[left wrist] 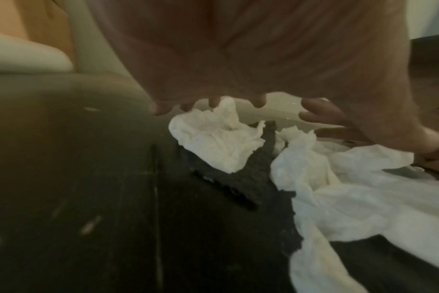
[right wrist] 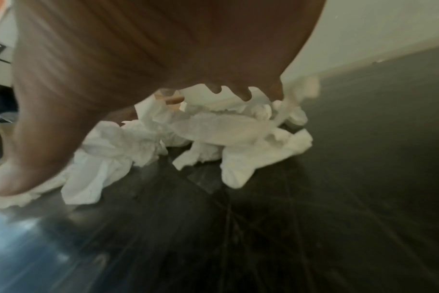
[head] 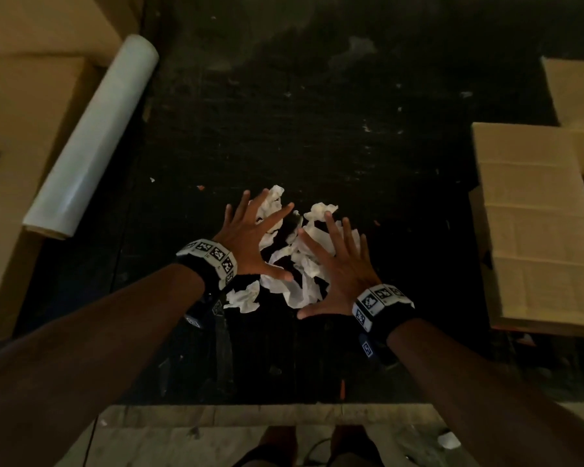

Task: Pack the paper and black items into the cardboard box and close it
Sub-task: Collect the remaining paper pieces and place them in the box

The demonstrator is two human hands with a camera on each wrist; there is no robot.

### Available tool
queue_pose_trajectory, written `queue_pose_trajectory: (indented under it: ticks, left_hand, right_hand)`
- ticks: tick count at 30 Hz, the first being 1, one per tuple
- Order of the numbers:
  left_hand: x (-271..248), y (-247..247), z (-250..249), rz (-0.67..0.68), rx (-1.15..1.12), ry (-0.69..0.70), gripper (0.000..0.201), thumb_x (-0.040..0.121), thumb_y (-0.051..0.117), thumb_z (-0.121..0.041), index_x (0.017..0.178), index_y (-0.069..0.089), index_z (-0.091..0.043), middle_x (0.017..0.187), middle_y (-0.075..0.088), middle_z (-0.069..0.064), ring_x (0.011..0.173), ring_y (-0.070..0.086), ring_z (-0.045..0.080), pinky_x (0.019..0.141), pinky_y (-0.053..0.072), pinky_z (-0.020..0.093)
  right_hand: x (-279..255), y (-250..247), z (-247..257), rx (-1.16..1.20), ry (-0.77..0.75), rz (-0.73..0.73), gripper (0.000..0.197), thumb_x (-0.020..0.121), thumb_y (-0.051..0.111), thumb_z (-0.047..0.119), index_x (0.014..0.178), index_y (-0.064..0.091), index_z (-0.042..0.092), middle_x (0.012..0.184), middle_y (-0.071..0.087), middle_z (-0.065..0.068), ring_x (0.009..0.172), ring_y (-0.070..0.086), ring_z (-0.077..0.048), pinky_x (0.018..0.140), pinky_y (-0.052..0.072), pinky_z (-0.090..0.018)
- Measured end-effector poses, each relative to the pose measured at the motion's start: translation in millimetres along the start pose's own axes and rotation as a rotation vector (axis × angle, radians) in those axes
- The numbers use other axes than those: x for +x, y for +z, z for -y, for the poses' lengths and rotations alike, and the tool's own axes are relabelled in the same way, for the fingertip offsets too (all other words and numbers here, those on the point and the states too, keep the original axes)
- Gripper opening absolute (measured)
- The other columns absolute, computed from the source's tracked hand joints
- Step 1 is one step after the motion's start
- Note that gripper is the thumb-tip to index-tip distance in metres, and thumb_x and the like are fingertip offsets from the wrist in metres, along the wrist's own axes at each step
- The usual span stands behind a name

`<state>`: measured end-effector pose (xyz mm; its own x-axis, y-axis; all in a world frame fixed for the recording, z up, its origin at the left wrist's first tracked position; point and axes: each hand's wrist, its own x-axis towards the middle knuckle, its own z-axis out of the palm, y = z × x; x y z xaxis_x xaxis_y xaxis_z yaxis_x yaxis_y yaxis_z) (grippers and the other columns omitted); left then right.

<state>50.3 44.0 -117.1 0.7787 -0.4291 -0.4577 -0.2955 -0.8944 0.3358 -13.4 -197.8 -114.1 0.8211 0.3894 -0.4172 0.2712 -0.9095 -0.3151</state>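
Note:
A heap of crumpled white paper [head: 297,264] lies on the black table [head: 317,129], with dark flat pieces [left wrist: 238,178] partly under it. My left hand [head: 253,237] hovers over the heap's left side, fingers spread and straight. My right hand [head: 338,271] is spread above the heap's right side. Neither hand holds anything. The left wrist view shows the paper [left wrist: 213,142] below my palm [left wrist: 238,49]. The right wrist view shows the paper [right wrist: 213,134] under my spread fingers [right wrist: 243,95]. The cardboard box [head: 533,230] stands at the right with its flaps open.
A roll of clear plastic film [head: 95,136] lies at the left beside large cardboard boxes [head: 24,112]. Small scraps dot the table. The table's front edge [head: 267,404] runs below my arms, with the floor [head: 182,433] beyond.

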Motion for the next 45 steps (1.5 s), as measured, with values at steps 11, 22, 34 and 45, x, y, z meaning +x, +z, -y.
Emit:
queue_pose_trajectory:
  ticks: [11,22,34,45]
  left_hand:
    - [-63.8,0.2,51.0,0.152,0.274,0.071,0.159,0.030,0.063,-0.100,0.150,-0.027,-0.047,0.154,-0.048,0.000,0.142,-0.042,0.034,0.115,-0.002,0.074]
    - [-28.7,4.4,18.0,0.014,0.122,0.106,0.159,0.032,0.070,-0.096,0.153,-0.021,-0.046,0.156,-0.044,0.001,0.143,-0.040,0.035,0.113,-0.006,0.075]
    - [12.1,-6.8,21.8,0.008,0.247,0.229,0.156,0.037,0.070,-0.095,0.154,-0.019,-0.044,0.157,-0.043,0.002,0.144,-0.038,0.034,0.113,-0.006,0.074]
    - [12.2,28.5,17.4,-0.097,0.031,0.245,0.092,0.093,0.053,-0.055,0.161,-0.002,-0.028,0.168,-0.016,-0.005,0.155,-0.010,0.021,0.125,0.018,0.048]
  right_hand:
    - [-11.4,-4.6,-11.8,0.003,0.064,-0.005,0.150,0.036,0.060,0.098,0.148,-0.026,0.048,0.154,-0.045,-0.001,0.144,-0.032,-0.038,0.113,0.003,-0.073]
    - [4.5,2.0,5.5,0.089,0.022,-0.054,0.153,0.037,0.068,0.093,0.150,-0.025,0.046,0.154,-0.045,0.000,0.145,-0.034,-0.033,0.117,0.000,-0.067]
    - [34.4,21.9,16.7,0.010,0.011,-0.071,0.143,0.046,0.064,0.093,0.148,-0.026,0.048,0.155,-0.044,-0.002,0.142,-0.038,-0.037,0.112,-0.004,-0.073]
    - [50.5,46.7,1.2,0.004,-0.010,-0.246,0.076,0.097,0.054,0.043,0.156,0.007,0.045,0.167,-0.002,0.002,0.153,-0.008,-0.030,0.121,0.006,-0.060]
